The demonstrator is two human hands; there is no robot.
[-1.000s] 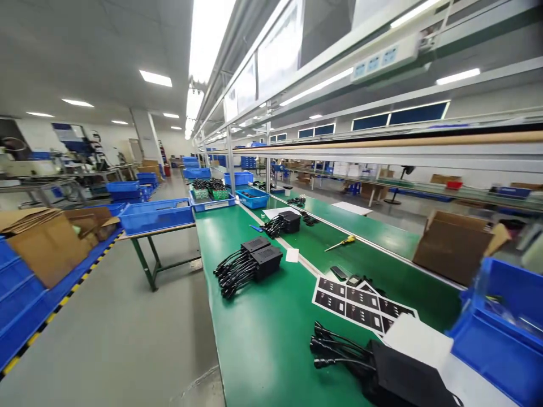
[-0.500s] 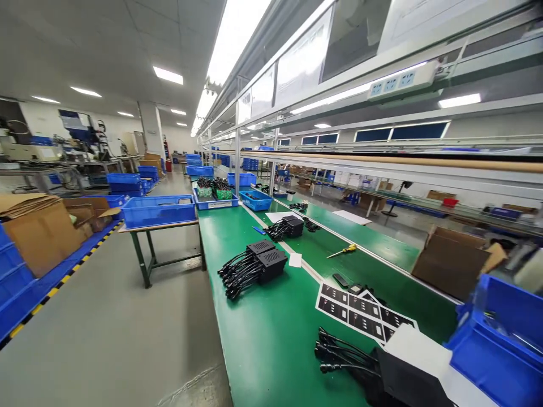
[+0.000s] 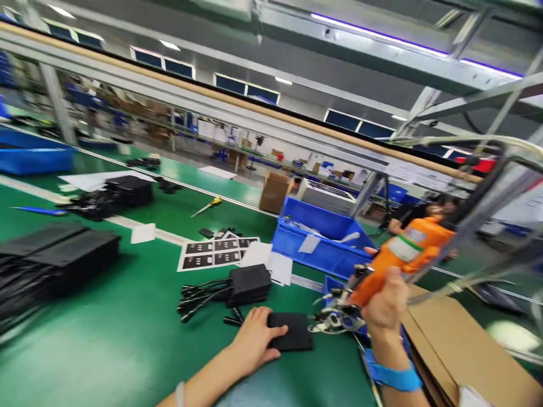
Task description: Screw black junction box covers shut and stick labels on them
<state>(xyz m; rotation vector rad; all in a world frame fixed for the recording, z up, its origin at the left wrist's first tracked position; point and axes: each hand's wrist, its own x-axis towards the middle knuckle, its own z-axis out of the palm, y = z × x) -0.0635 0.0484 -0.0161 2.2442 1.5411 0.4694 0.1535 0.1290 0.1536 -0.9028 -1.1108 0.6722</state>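
Note:
My left hand (image 3: 254, 342) is on a flat black plastic box (image 3: 294, 332) lying on the green bench, its fingers around the box's left end and one finger over the top. A short black cable (image 3: 233, 320) shows beside it. To the right, my right hand (image 3: 387, 302) is wrapped round an orange handheld power tool (image 3: 403, 254). The tool's metal nose (image 3: 335, 322) slants down to the left, close to the box's right end. Just behind my left hand sits a stack of black boxes with cables (image 3: 250, 284).
A blue bin (image 3: 322, 237) stands behind, with printed label sheets (image 3: 216, 253) and white paper (image 3: 257, 254) to its left. More black boxes (image 3: 85, 254) lie at left. A yellow-handled screwdriver (image 3: 206, 206) lies farther back. Cardboard (image 3: 470, 333) and a metal frame (image 3: 492, 192) are at right.
The view has swung right and closer to the bench. Both my hands have come into sight, the left on a black box, the right holding the orange tool.

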